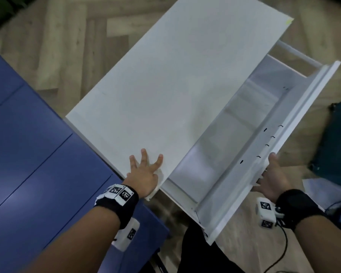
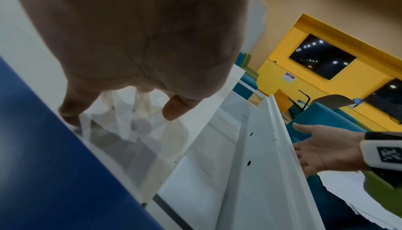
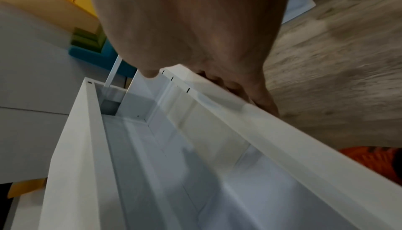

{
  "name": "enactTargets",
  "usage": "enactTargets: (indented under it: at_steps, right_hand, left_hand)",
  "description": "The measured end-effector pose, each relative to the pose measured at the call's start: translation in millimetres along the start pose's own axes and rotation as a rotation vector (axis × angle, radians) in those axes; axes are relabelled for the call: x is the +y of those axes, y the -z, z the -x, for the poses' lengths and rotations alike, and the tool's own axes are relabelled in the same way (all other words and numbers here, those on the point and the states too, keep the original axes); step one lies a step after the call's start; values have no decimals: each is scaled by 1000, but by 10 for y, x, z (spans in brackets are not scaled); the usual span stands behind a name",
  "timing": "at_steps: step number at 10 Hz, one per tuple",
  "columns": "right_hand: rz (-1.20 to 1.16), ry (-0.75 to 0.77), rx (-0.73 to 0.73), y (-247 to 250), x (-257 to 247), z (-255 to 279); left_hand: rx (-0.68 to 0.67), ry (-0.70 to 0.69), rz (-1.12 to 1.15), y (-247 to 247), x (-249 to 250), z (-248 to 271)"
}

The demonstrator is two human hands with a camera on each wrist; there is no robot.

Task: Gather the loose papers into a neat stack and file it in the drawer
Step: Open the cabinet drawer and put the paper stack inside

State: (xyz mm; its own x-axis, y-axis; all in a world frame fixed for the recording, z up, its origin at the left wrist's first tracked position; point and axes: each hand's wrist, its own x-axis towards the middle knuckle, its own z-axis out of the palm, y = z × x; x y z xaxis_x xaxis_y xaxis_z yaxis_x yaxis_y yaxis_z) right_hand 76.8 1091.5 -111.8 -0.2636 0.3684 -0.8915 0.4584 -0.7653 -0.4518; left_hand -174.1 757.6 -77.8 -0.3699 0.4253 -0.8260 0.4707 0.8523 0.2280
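Note:
A white cabinet has its top drawer pulled out to the right, and nothing lies inside it. My left hand rests flat on the cabinet top near its front corner, fingers spread. My right hand is at the drawer front, thumb at the top edge and straight fingers against the outer face. Loose white papers lie low on the right beyond that hand, also showing in the left wrist view. Neither hand holds paper.
A blue table butts against the cabinet on the left. A teal seat stands to the right of the drawer front. A black cable hangs from my right wrist. Wood floor lies beyond the cabinet.

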Motion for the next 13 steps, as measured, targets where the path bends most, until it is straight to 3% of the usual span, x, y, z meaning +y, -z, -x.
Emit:
enactTargets:
  at_steps: [7,9,11,12,13]
  right_hand:
    - [-136,-46,-132,-1856,-572,-104]
    - [-194,-12,-126,-2141,-597,-432]
    - [-199,9,-122,-2151,-526,-292]
    - [-58,31,-147,-2114,-361,-162]
    - [250,90,-108,-2092,-92,61]
  left_hand:
    - [55,46,149,-12,106,117]
    - [43,47,116,-25,89,92]
    - [21,58,117,22,107,143]
    - [21,39,154,210,39,184]
    - [79,-10,297,500,-211,457]
